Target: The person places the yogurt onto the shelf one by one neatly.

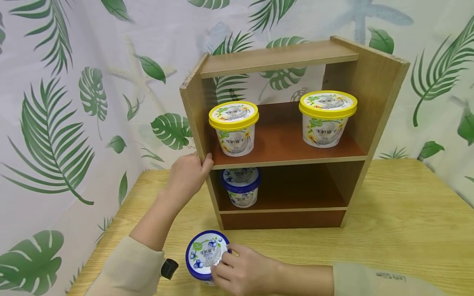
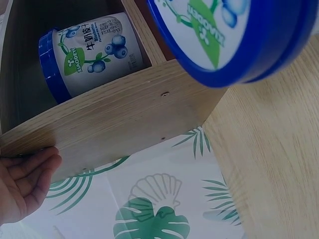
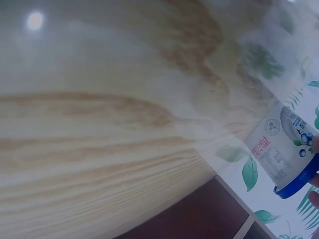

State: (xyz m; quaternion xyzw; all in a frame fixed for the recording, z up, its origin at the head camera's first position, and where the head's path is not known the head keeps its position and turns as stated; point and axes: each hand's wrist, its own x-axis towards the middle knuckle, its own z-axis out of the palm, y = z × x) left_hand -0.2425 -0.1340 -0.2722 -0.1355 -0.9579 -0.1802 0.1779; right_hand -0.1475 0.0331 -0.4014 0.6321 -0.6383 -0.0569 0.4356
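My left hand point(image 1: 190, 172) grips the left side panel of a small wooden shelf point(image 1: 289, 164), thumb at its front edge; the left wrist view shows the curled fingers point(image 2: 42, 172) against the panel's outside. In front of the shelf, my right hand point(image 1: 240, 267) holds a blueberry yogurt tub point(image 1: 207, 253) by its blue lid. The right wrist view shows this tub's white side point(image 3: 279, 149) and fingertips at the lid. Another blue-lidded tub point(image 1: 242, 189) stands at the left of the lower compartment. Two yellow-lidded tubs, one left point(image 1: 235, 129) and one right point(image 1: 326, 119), stand on the upper shelf.
The shelf stands on a wood-grain table point(image 1: 400, 230). Behind it and to the left hangs a white leaf-print cloth point(image 1: 122, 102). A black band-like object point(image 1: 169, 268) sits at my left sleeve's cuff.
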